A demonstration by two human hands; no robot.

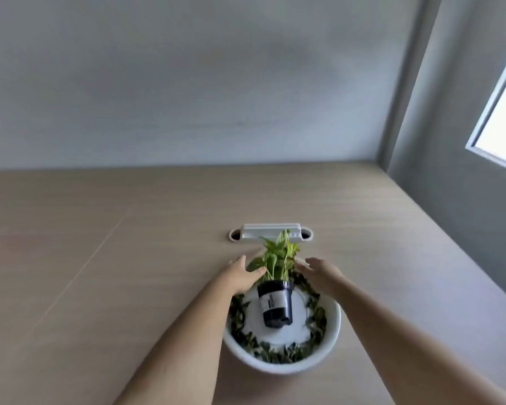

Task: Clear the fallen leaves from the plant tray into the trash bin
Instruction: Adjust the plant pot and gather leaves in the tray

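Head cam | white plant tray (332, 340) near table's (129, 258) front edge: black potted plant (276, 302) ringed by dark fallen leaves (278, 353) | left hand (241, 276), right hand (323, 274) both open beside pot

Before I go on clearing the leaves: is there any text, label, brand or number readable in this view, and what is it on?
Nothing can be read.
White label on the black pot standing in the white tray: dark marks show, perhaps a barcode and print, too small and blurred to read.
White cable cover on the table: no lettering visible.
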